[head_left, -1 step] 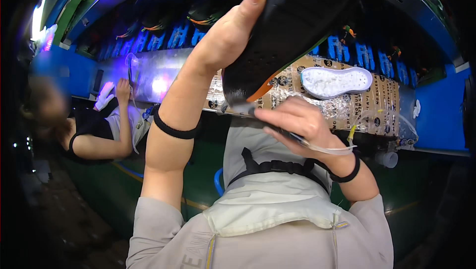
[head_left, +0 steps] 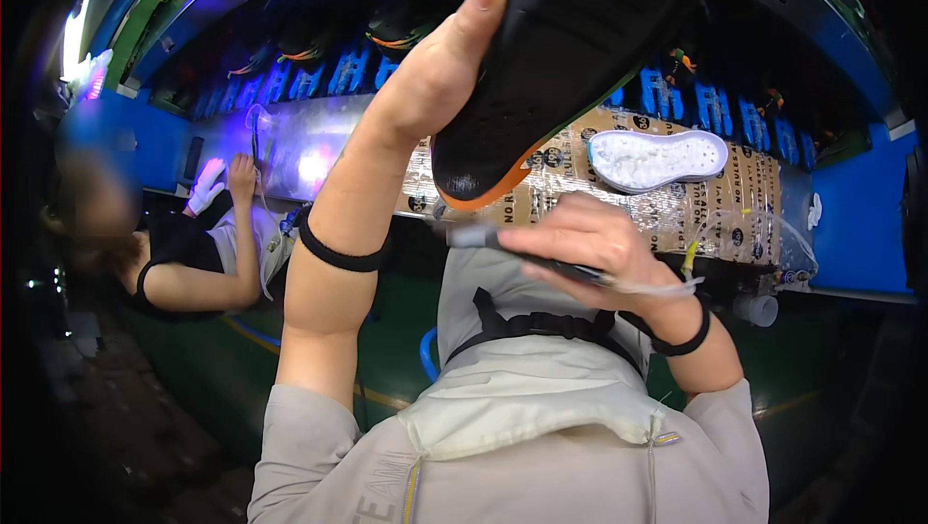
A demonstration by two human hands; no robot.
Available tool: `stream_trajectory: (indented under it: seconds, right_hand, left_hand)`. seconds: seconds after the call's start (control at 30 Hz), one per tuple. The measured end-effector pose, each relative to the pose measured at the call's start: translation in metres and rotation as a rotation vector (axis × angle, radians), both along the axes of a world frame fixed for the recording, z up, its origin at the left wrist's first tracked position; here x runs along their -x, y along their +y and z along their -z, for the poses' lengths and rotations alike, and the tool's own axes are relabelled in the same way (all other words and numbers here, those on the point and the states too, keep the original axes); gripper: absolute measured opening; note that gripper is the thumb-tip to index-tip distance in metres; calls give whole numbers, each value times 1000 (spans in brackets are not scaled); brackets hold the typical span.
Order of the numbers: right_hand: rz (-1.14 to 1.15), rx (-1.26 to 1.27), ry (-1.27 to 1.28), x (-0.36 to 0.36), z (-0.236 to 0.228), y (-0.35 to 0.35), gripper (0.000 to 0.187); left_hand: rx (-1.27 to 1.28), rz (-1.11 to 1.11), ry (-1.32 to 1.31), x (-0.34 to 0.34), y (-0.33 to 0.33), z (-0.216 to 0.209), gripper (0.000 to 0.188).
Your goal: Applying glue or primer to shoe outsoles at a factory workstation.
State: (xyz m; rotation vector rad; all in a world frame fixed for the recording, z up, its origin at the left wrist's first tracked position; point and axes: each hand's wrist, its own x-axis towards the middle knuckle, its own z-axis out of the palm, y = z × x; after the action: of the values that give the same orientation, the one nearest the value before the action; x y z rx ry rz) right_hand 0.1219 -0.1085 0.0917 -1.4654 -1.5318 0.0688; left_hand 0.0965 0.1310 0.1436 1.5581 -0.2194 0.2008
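My left hand [head_left: 435, 79] is raised and closed around a dark shoe [head_left: 570, 50], its black underside facing me. The thumb lies along the shoe's left edge; the other fingers are hidden behind it. Orange trim edges the lower end, where a patch looks wet and shiny. Just below that end, my right hand [head_left: 580, 239] grips a brush [head_left: 527, 246] with a dark handle, a clear tube running back from it. The brush tip is blurred and sits apart from the shoe. A white sole [head_left: 657, 159] with a rough white inside lies on the bench beyond my right hand.
Brown printed cardboard under clear film covers the bench [head_left: 759, 200]. Clear tubing and a yellow-tipped piece [head_left: 690, 258] lie at its right front. Dark shoes on blue supports [head_left: 713, 110] line the back. At left, another person [head_left: 193, 263] sits with a white glove.
The brush has come away from the shoe's lower end, moving down and slightly left. The shoe and my left hand have shifted a little left, showing more orange edge.
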Motion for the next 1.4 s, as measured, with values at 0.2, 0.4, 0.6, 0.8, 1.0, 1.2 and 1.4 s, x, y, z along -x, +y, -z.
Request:
stream_trajectory:
  seconds: [0.2, 0.4, 0.6, 0.8, 1.0, 1.2, 1.4]
  right_hand:
    - [10, 21, -2, 0, -2, 5, 32]
    - [-60, 41, 101, -6, -19, -2, 30]
    - [-65, 150, -258, -12, -18, 5, 31]
    - [-50, 201, -363, -18, -7, 9, 37]
    - [-210, 245, -197, -21, -15, -8, 35]
    - [245, 124, 493, -25, 10, -30, 27]
    - [364, -111, 812, -36, 46, -30, 17]
  left_hand:
    - [196, -123, 0, 1, 13, 10, 83]
    - [-103, -47, 116, -6, 1, 13, 76]
    - [-517, -50, 372, -12, -22, -2, 81]
    - [-679, 33, 455, -28, -32, 2, 84]
    - [-656, -126, 479, -25, -7, 24, 83]
    - [476, -315, 216, 21, 42, 92, 92]
    - [938, -362, 99, 135, 41, 173, 103]
